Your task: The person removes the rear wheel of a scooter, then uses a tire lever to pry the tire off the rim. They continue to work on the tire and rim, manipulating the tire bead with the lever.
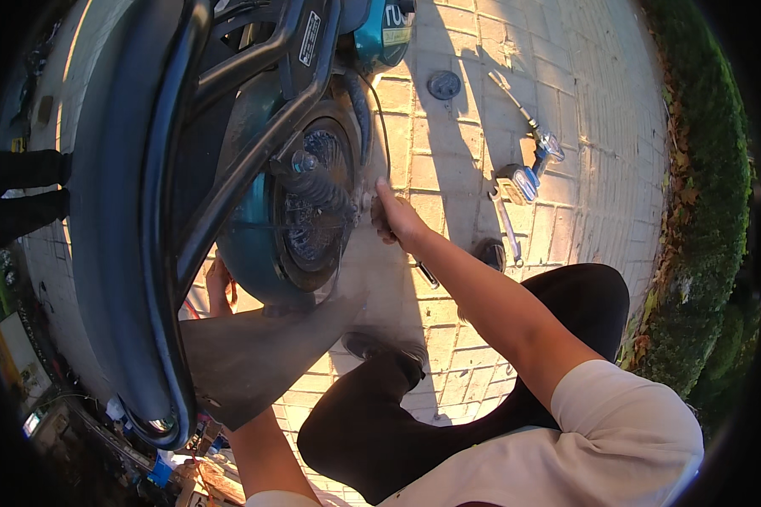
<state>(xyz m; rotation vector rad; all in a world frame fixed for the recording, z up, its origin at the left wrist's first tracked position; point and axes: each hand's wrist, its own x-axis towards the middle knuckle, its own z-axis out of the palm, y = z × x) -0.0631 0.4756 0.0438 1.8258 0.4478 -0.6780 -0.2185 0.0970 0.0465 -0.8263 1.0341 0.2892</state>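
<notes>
A scooter's rear wheel [317,203] with a dark tyre stands in front of me, beside a teal fender part. A coil shock absorber [313,182] runs down to the axle area. My right hand [397,218] is at the axle end, thumb extended and fingers curled; what they grip is hidden. On the wheel's far side, my left hand [219,286] shows only partly, its fingers bent near something thin and red. A dark mudguard flap [271,351] covers my left forearm. A black cable [384,127] hangs down near my right hand.
On the paving lie a blue cordless power wrench [524,177] with a long extension, a combination wrench [507,224], and a round black cap [444,84]. The scooter's black seat and frame rail [177,211] rise at left. A hedge [714,169] borders the right; another person's legs [25,194] stand far left.
</notes>
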